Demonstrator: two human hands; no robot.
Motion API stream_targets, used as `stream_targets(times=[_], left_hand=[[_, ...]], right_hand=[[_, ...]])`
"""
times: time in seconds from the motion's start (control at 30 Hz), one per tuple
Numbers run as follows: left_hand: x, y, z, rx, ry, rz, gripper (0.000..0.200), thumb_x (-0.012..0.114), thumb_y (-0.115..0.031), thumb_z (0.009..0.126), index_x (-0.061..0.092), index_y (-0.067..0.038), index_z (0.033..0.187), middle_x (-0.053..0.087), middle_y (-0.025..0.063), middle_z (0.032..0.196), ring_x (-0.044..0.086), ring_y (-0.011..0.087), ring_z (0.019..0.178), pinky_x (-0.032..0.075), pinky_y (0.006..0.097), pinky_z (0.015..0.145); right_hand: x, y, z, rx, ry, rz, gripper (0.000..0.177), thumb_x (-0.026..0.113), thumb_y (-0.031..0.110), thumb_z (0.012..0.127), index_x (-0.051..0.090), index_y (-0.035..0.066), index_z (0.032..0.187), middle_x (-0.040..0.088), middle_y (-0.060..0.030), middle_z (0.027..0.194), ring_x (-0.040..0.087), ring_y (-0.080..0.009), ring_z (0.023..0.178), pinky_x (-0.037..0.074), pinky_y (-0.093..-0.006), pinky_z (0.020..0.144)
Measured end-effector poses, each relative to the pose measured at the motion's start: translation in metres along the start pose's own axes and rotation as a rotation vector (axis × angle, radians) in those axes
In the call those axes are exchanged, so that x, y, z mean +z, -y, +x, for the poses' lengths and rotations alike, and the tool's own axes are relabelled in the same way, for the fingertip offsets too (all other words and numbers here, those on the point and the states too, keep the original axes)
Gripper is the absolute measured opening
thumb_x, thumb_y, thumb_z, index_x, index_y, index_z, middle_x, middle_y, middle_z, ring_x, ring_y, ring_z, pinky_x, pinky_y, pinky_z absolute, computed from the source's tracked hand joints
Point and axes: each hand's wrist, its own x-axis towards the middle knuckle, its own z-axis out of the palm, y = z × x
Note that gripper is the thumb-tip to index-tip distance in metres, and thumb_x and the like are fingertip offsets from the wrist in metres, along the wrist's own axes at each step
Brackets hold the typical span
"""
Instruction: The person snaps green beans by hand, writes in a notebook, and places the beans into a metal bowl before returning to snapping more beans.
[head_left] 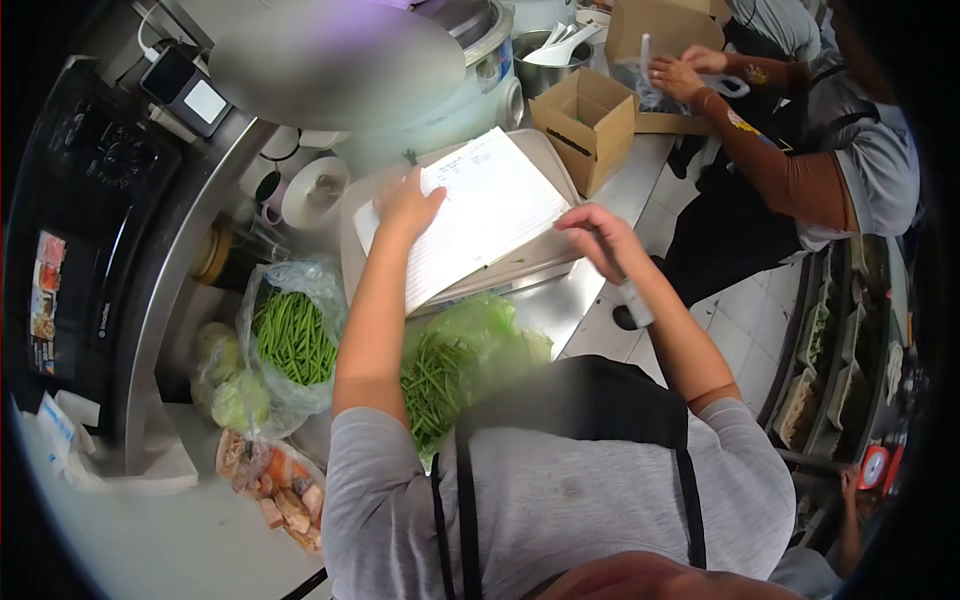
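An open notebook (490, 215) with ruled white pages and some handwriting near the top lies tilted on a beige plastic lid or tray (550, 160). My left hand (405, 207) rests on the left part of the page, thumb apart from the fingers. Beside the notebook's right corner is my right hand (603, 240), its fingers bent and spread, fingertips at the page edge. Whether they touch the paper is hard to tell. Below the notebook sit a clear bag of green beans (293, 335) and a green-tinted bag of cut beans (437, 385).
A cardboard box (590, 125) and a metal pot with white ladles (553, 58) stand at the back. Bagged cabbage (240, 398) and bagged meat pieces (292, 505) lie left. A co-worker's hands (685, 72) handle plastic at right. A blurred round object (335, 65) hangs close overhead.
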Motion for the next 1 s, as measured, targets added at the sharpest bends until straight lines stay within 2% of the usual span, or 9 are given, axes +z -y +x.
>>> stream_targets(times=[0.17, 0.23, 0.33, 0.43, 0.57, 0.67, 0.77, 0.8, 1.0], left_hand=[[0.003, -0.005, 0.038, 0.038, -0.001, -0.126, 0.049, 0.056, -0.041, 0.071, 0.051, -0.010, 0.109, 0.049, 0.0149, 0.110, 0.041, 0.0299, 0.108, 0.031, 0.0414, 0.090], [0.007, -0.004, 0.041, 0.037, -0.030, -0.113, 0.043, 0.059, -0.039, 0.070, 0.053, -0.009, 0.102, 0.050, 0.0146, 0.107, 0.045, 0.0293, 0.102, 0.034, 0.0389, 0.086], [0.009, 0.002, 0.044, 0.069, -0.017, -0.209, 0.040, 0.062, -0.035, 0.069, 0.055, -0.006, 0.096, 0.053, 0.0155, 0.101, 0.050, 0.0281, 0.094, 0.039, 0.0356, 0.079], [0.005, 0.008, 0.044, 0.108, 0.071, -0.333, 0.040, 0.065, -0.032, 0.067, 0.055, -0.002, 0.092, 0.056, 0.0167, 0.093, 0.054, 0.0262, 0.084, 0.041, 0.0328, 0.072], [-0.007, -0.001, 0.041, 0.147, 0.220, -0.333, 0.041, 0.066, -0.031, 0.067, 0.054, 0.002, 0.088, 0.058, 0.0171, 0.083, 0.055, 0.0241, 0.073, 0.042, 0.0315, 0.066], [-0.004, -0.002, 0.042, 0.137, 0.331, -0.314, 0.045, 0.064, -0.032, 0.068, 0.053, 0.002, 0.096, 0.057, 0.0192, 0.096, 0.055, 0.0295, 0.085, 0.042, 0.0353, 0.075], [0.000, -0.002, 0.042, 0.142, 0.270, -0.317, 0.046, 0.063, -0.033, 0.068, 0.053, 0.002, 0.096, 0.057, 0.0191, 0.095, 0.055, 0.0297, 0.086, 0.041, 0.0356, 0.076], [0.003, -0.004, 0.040, 0.146, 0.205, -0.296, 0.045, 0.062, -0.033, 0.069, 0.053, 0.002, 0.095, 0.057, 0.0185, 0.095, 0.055, 0.0298, 0.087, 0.041, 0.0358, 0.076], [0.012, -0.015, 0.029, 0.034, -0.025, -0.255, 0.038, 0.057, -0.035, 0.074, 0.055, -0.003, 0.094, 0.058, 0.0155, 0.094, 0.055, 0.0299, 0.088, 0.042, 0.0364, 0.075]], right_hand=[[0.027, -0.003, 0.020, -0.123, 0.117, -0.229, 0.021, 0.056, 0.004, 0.074, 0.053, 0.007, 0.095, 0.052, -0.0062, 0.063, 0.049, -0.0145, 0.055, 0.041, -0.0254, 0.054], [0.033, -0.004, 0.022, -0.082, 0.115, -0.209, 0.021, 0.057, 0.005, 0.073, 0.054, 0.007, 0.094, 0.054, -0.0090, 0.067, 0.052, -0.0195, 0.058, 0.042, -0.0282, 0.056], [0.036, -0.014, 0.027, -0.293, 0.040, -0.350, 0.021, 0.058, 0.007, 0.073, 0.054, 0.007, 0.093, 0.055, -0.0105, 0.070, 0.053, -0.0240, 0.061, 0.043, -0.0311, 0.058], [0.032, -0.014, 0.032, -0.264, 0.088, -0.304, 0.020, 0.058, 0.008, 0.073, 0.054, 0.007, 0.092, 0.055, -0.0106, 0.070, 0.053, -0.0258, 0.062, 0.043, -0.0325, 0.060], [0.030, -0.013, 0.036, -0.136, 0.135, -0.285, 0.020, 0.058, 0.008, 0.073, 0.054, 0.007, 0.093, 0.053, -0.0096, 0.067, 0.051, -0.0220, 0.059, 0.041, -0.0304, 0.057], [0.029, -0.012, 0.039, -0.042, 0.146, -0.222, 0.019, 0.057, 0.008, 0.075, 0.053, 0.008, 0.093, 0.049, -0.0068, 0.061, 0.047, -0.0155, 0.054, 0.038, -0.0270, 0.053], [0.029, -0.011, 0.046, -0.031, 0.129, -0.242, 0.019, 0.057, 0.009, 0.075, 0.053, 0.008, 0.093, 0.048, -0.0065, 0.060, 0.046, -0.0154, 0.053, 0.038, -0.0267, 0.054], [0.031, -0.019, 0.047, 0.005, 0.103, -0.227, 0.018, 0.057, 0.010, 0.074, 0.054, 0.008, 0.092, 0.051, -0.0081, 0.062, 0.050, -0.0195, 0.056, 0.040, -0.0291, 0.056], [0.037, -0.024, 0.049, -0.196, -0.041, -0.359, 0.018, 0.058, 0.011, 0.070, 0.056, 0.007, 0.087, 0.055, -0.0115, 0.068, 0.054, -0.0290, 0.066, 0.043, -0.0364, 0.061]])
